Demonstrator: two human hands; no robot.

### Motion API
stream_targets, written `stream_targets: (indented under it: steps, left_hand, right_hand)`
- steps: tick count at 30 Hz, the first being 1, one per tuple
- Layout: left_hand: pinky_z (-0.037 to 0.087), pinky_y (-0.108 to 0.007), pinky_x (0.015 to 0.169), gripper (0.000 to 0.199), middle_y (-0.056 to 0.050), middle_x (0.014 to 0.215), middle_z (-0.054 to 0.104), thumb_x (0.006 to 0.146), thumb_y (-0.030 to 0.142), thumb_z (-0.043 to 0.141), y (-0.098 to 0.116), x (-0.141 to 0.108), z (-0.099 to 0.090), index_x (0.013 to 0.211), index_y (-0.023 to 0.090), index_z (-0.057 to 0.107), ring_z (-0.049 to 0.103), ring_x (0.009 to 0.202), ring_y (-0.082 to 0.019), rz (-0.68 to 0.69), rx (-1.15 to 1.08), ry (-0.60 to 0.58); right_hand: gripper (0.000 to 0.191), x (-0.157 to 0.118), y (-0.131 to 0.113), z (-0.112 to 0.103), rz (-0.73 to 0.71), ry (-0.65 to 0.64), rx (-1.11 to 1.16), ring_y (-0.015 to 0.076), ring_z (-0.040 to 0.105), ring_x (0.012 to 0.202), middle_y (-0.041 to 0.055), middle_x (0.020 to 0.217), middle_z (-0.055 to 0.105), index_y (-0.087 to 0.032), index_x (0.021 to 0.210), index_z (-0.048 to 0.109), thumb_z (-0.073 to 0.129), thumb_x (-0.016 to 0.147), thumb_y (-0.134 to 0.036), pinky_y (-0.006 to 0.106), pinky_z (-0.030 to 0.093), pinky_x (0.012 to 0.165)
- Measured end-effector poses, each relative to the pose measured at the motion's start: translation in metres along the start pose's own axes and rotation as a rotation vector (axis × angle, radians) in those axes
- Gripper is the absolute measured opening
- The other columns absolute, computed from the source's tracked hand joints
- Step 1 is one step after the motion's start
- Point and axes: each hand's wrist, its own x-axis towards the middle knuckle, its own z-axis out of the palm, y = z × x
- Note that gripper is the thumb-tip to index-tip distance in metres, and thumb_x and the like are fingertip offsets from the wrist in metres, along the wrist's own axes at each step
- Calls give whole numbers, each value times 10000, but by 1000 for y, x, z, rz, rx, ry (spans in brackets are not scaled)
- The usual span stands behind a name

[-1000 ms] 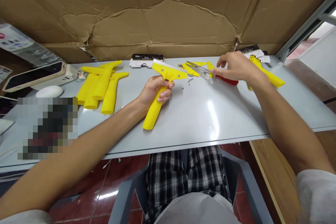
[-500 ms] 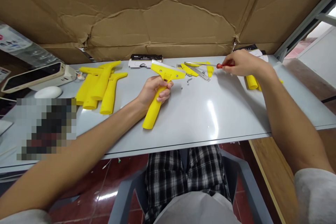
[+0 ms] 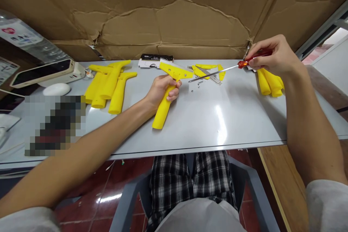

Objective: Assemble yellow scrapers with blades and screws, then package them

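My left hand point(image 3: 164, 90) is wrapped round the handle of a yellow scraper point(image 3: 162, 112), whose wide head carries a metal blade along its upper edge and a screw near its right end. In my right hand point(image 3: 274, 56) is a screwdriver point(image 3: 241, 64) with a clear red handle, its shaft slanting down to the left. The tip is just right of the scraper head, apart from it. Beneath the shaft lie loose small screws point(image 3: 199, 83), yellow head plates point(image 3: 222, 73) and metal blades point(image 3: 216, 79).
Several yellow handles point(image 3: 115, 94) lie at the left, and more handles point(image 3: 268, 81) at the right. A small black-and-white box point(image 3: 154, 60) is against the cardboard wall point(image 3: 174, 25). A phone point(image 3: 43, 72), a white mouse point(image 3: 57, 89) and a water bottle point(image 3: 29, 40) occupy the left end.
My right hand has lifted and moved right, and the screwdriver's tip has swung down from the head plates towards the scraper. My left hand keeps its grip on the scraper.
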Motion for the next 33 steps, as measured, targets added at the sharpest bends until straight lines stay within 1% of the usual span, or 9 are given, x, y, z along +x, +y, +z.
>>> stream_targets:
  steps: [3,6,9,14,19,22,27,33]
  left_hand:
    - [272,-149,314,191,6,702,602,586,120,667,-2,1,-1,732,162,551,394,380,-15,8,9,-9]
    - [281,-148,316,181,3,709,609,588,124,676,-3,2,-2,725,156,563,399,384,-13,17,24,-15]
    - [283,-147,317,198,-2,722,619,590,126,678,-4,2,-3,735,168,550,404,389,-18,23,26,-17]
    - [277,-148,315,211,3,711,612,592,127,664,-5,3,-3,750,179,535,387,390,-18,4,12,-9]
    - [256,-148,314,205,10,691,605,594,127,645,-4,3,-1,756,183,533,368,378,-17,3,15,3]
    - [256,-150,309,191,9,689,606,599,128,643,-4,3,-1,750,179,537,366,373,-16,-7,12,1]
    - [260,-149,312,212,13,696,601,605,116,644,-5,4,-3,767,185,525,365,370,-16,-28,-17,12]
    - [261,-147,308,215,9,693,602,608,108,634,-4,4,-1,772,188,520,365,368,-19,-35,-25,16]
  right_hand:
    - [140,1,2,0,-71,-80,4,117,539,580,55,638,677,-135,836,836,812,748,-29,329,340,542]
    - [133,2,4,1,-83,-67,15,113,523,578,35,630,656,-151,836,830,825,751,-49,328,346,543]
    - [120,3,5,3,-82,-53,20,112,517,574,39,638,669,-161,821,825,831,748,-66,331,353,538]
    - [138,2,2,5,-81,-42,6,106,508,563,26,626,668,-175,804,830,829,733,-57,318,337,520]
    - [148,1,1,4,-109,-33,29,105,506,557,37,623,662,-157,803,830,812,730,-30,330,347,537]
    - [152,1,1,3,-120,-40,-6,105,518,552,31,616,658,-164,807,844,815,728,-37,322,331,528]
    - [165,2,-1,2,-98,-33,-27,103,525,564,30,631,670,-173,789,847,805,718,-31,315,329,532]
    - [153,2,1,2,-102,-40,-49,96,541,551,25,613,660,-155,813,852,790,753,-29,311,324,523]
